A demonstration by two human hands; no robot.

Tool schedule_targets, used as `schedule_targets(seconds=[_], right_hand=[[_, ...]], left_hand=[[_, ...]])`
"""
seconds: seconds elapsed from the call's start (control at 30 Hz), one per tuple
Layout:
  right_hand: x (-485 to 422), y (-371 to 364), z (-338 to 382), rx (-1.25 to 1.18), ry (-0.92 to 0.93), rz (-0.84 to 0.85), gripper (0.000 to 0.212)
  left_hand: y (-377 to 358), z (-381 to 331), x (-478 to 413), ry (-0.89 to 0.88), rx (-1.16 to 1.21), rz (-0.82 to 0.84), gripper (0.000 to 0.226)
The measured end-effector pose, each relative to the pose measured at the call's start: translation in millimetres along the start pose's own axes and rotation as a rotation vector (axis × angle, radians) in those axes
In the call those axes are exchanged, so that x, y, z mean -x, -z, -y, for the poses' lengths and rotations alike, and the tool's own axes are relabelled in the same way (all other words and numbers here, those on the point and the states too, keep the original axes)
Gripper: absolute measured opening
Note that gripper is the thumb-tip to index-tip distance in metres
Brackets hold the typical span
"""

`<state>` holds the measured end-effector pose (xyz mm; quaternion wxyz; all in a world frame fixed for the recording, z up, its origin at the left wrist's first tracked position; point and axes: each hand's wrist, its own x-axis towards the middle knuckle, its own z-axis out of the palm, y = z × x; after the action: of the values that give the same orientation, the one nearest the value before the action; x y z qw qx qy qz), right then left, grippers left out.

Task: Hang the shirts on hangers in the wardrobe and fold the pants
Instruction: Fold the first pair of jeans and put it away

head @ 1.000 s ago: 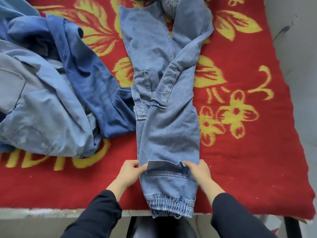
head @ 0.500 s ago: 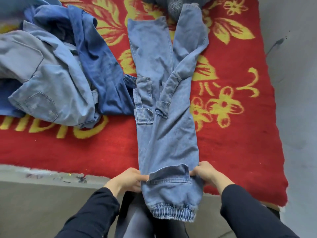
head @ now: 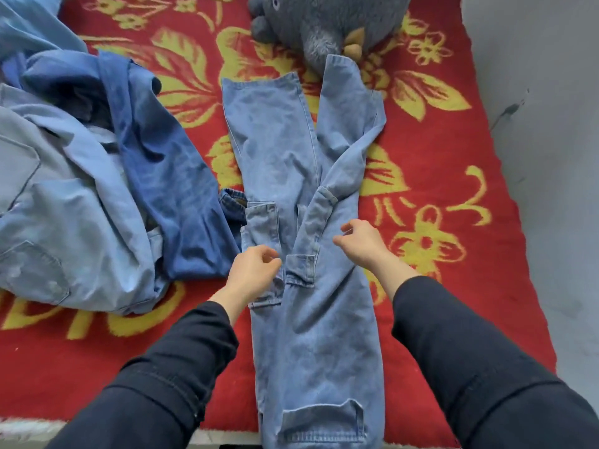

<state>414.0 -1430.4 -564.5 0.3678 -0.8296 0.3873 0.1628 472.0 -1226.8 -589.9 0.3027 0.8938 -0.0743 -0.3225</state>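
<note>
A pair of light blue denim pants (head: pixel 311 335) lies lengthwise on the red flowered blanket (head: pixel 453 254), legs folded together, waist end far, cuff end over the near bed edge. My left hand (head: pixel 256 270) hovers over the left cargo pocket at mid-leg, fingers loosely curled, holding nothing that I can see. My right hand (head: pixel 359 244) hangs just above the right side of the pants at the same height, fingers loosely curled and empty. A heap of pale blue denim shirts (head: pixel 64 222) lies to the left, with a darker blue garment (head: pixel 162 176) draped over it.
A grey plush toy (head: pixel 324 24) sits at the far end, touching the waist of the pants. A grey wall (head: pixel 551 124) borders the bed on the right. The bed's near edge (head: pixel 26 429) runs along the bottom left.
Both hands let go of the lower pocket flap near the cuff and moved up to the middle of the pants. The view shifted forward over the bed.
</note>
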Motion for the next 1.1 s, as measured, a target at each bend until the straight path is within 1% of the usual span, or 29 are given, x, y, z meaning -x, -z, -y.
schedule_targets(seconds=[0.1,0.17,0.23,0.27,0.37,0.43,0.47,0.5,0.57,0.63,0.67,0.7,0.73,0.77,0.8,0.83,0.87,0.9,0.93,0.97,1.03,1.07,1.1], right_hand=[[-46,1,25,0.024,0.025,-0.072,0.035],[-74,-2,35,0.015,0.021,-0.133,0.033],[-98,-7,41,0.011,0.000,-0.197,0.033],[-108,-9,43,0.017,-0.019,-0.219,0.037],[-130,-13,46,0.042,-0.098,-0.279,0.058],[-137,-16,47,0.072,-0.144,-0.305,0.063],[-140,-17,49,0.103,-0.161,-0.301,0.061],[-143,-16,51,0.132,-0.182,-0.289,0.055],[-147,-10,59,0.081,-0.221,-0.303,0.037],[-151,-1,73,-0.083,-0.264,-0.363,0.025],[-149,2,82,-0.163,-0.247,-0.404,0.022],[-147,2,92,-0.228,-0.170,-0.466,0.026],[-143,0,103,-0.267,-0.032,-0.490,0.031],[-139,-3,114,-0.289,0.133,-0.425,0.032],[-135,-8,124,-0.290,0.289,-0.285,0.030],[-134,-14,133,-0.262,0.374,-0.089,0.024],[-135,-18,138,-0.221,0.392,0.118,0.018],[-139,-21,139,-0.158,0.360,0.269,0.015],[-146,-23,140,-0.096,0.312,0.328,0.012],[-153,-23,140,-0.068,0.269,0.292,0.013],[-167,-16,141,-0.065,0.197,0.115,0.019],[-175,-10,141,-0.061,0.159,0.024,0.023],[-184,-2,141,-0.060,0.123,-0.059,0.025]], left_hand=[[2,-16,-43,-0.142,0.055,-0.038,0.023],[0,-22,-67,-0.190,0.094,-0.066,0.020],[-2,-26,-88,-0.224,0.089,-0.054,0.021],[-4,-27,-98,-0.237,0.077,-0.034,0.026],[-10,-33,-116,-0.246,0.050,0.032,0.040],[-16,-39,-120,-0.235,-0.010,0.068,0.042],[-19,-43,-121,-0.230,-0.045,0.079,0.037],[-21,-47,-122,-0.225,-0.066,0.087,0.029],[-21,-56,-122,-0.193,-0.056,0.118,0.019],[-13,-61,-123,-0.159,0.037,0.202,0.014],[-5,-62,-124,-0.130,0.148,0.271,0.013],[6,-61,-124,-0.093,0.286,0.349,0.013],[20,-59,-124,-0.059,0.409,0.418,0.014],[34,-54,-124,-0.032,0.488,0.461,0.015],[47,-46,-126,-0.009,0.520,0.483,0.018],[59,-35,-127,0.021,0.506,0.498,0.019],[69,-22,-127,0.064,0.453,0.506,0.019],[77,-12,-126,0.110,0.383,0.508,0.017],[82,-2,-126,0.149,0.309,0.515,0.016],[86,3,-127,0.181,0.253,0.531,0.014],[91,-1,-136,0.209,0.229,0.510,0.013],[92,-8,-145,0.203,0.257,0.444,0.016],[93,-17,-155,0.183,0.289,0.340,0.019]])
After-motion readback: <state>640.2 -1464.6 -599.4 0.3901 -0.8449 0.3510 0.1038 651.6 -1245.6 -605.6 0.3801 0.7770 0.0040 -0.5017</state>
